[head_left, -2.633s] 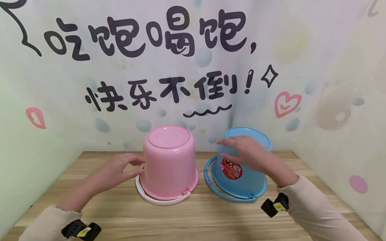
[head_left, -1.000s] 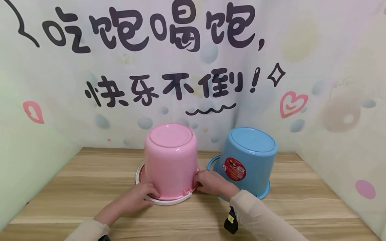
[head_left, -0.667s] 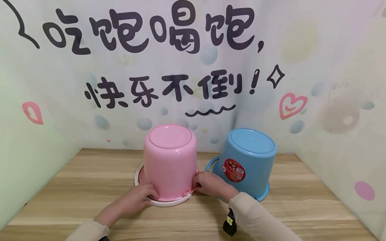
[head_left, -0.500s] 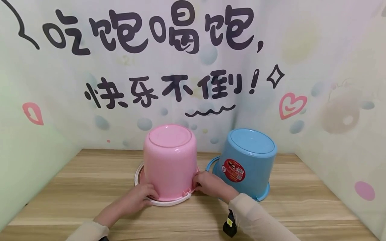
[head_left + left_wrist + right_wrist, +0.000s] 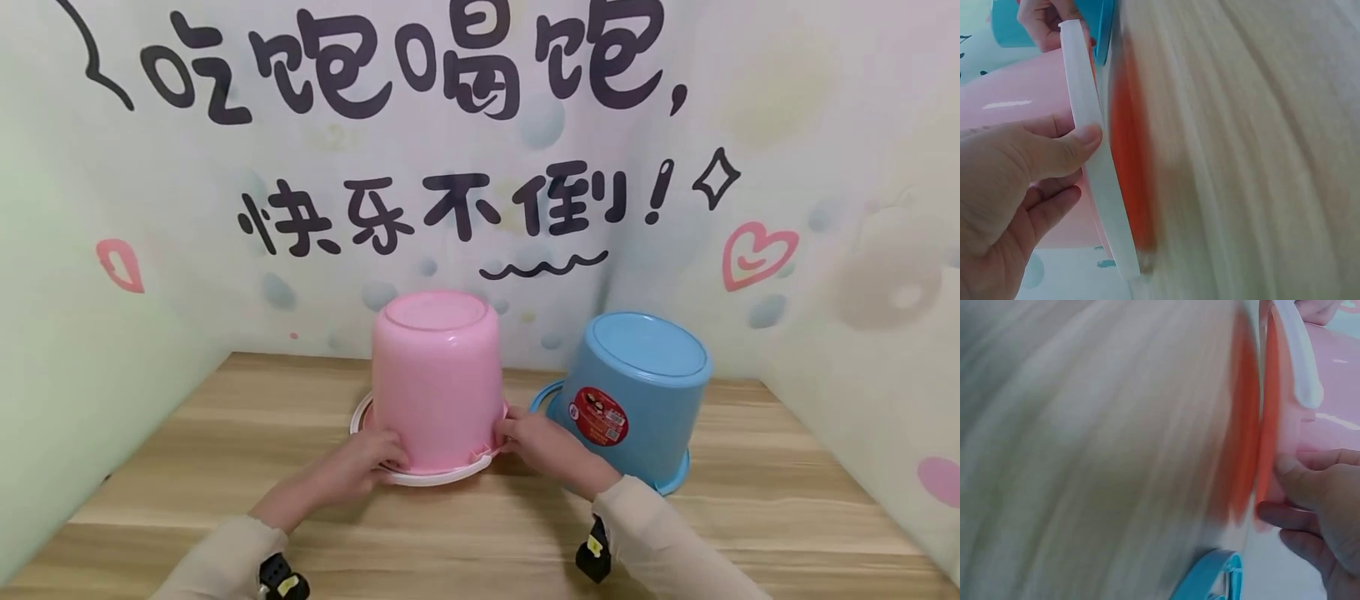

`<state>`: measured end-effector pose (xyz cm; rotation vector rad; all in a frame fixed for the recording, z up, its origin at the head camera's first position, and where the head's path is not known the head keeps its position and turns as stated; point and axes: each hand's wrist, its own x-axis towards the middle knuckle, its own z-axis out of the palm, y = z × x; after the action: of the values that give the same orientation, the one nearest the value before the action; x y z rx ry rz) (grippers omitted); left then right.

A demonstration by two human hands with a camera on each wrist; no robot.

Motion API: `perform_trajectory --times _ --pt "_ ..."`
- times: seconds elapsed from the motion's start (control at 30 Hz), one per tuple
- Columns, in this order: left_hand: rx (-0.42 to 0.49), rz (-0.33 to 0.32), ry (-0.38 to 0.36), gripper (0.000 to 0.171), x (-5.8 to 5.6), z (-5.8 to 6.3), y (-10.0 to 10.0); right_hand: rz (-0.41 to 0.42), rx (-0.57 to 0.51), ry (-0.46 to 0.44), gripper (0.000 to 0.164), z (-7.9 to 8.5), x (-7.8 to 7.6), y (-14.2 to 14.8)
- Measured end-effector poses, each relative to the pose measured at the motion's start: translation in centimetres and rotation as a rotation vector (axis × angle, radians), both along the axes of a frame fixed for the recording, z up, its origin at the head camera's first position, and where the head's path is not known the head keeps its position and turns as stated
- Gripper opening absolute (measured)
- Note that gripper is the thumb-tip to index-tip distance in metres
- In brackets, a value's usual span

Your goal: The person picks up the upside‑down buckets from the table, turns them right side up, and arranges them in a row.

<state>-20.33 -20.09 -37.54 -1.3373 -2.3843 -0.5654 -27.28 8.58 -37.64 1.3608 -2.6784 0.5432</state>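
Observation:
The pink bucket (image 5: 437,383) is upside down in the head view. Its rim is raised slightly off the wooden table. My left hand (image 5: 360,467) grips the rim at the left front, with the thumb (image 5: 1088,135) lying on the white handle (image 5: 1099,156). On the right side, my right hand (image 5: 551,446) pinches the rim between thumb and fingers. Below the rim, a blurred orange-red area (image 5: 1130,156) shows in the left wrist view; I cannot tell whether it is an object or a reflection. To the right is an upside-down blue bucket (image 5: 637,408) with a red label (image 5: 602,417).
The blue bucket's handle (image 5: 1210,575) lies on the table close to my right hand. The wooden table (image 5: 480,542) extends toward me. A white printed wall sheet (image 5: 465,150) stands behind the buckets, with pale walls on both sides.
My hands, apart at first, moved onto the pink bucket's rim. The bucket, resting on the table half a second ago, is now slightly lifted. The head view has shifted a little.

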Motion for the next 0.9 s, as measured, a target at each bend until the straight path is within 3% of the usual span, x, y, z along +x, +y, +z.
perform_trajectory --times 0.2,0.3,0.43,0.5,0.67,0.73,0.9 --pt "-0.008 0.086 -0.156 0.026 0.2 2.1 -0.1 -0.002 0.01 -0.006 0.006 1.2 0.5 0.4" --pt "0.026 0.105 -0.216 0.026 0.3 3.1 -0.3 -0.14 -0.052 -0.252 0.019 2.1 0.8 0.2" --pt "0.048 0.122 -0.239 0.025 0.2 4.5 -0.3 -0.329 -0.235 -0.592 0.046 3.7 0.8 0.0" --pt "0.051 0.133 -0.257 0.024 0.1 5.2 -0.3 -0.234 -0.169 -0.461 0.035 4.6 0.8 0.3" --pt "0.073 0.128 -0.315 0.022 0.0 7.5 -0.5 -0.013 -0.003 0.094 0.013 7.3 1.1 1.1" --pt "0.091 0.112 -0.336 0.02 0.0 8.4 -0.6 -0.006 -0.001 0.14 0.017 8.4 1.3 1.3" --pt "0.114 0.096 -0.405 0.016 0.1 10.3 -0.5 -0.053 -0.002 0.123 0.022 10.6 1.7 1.4"
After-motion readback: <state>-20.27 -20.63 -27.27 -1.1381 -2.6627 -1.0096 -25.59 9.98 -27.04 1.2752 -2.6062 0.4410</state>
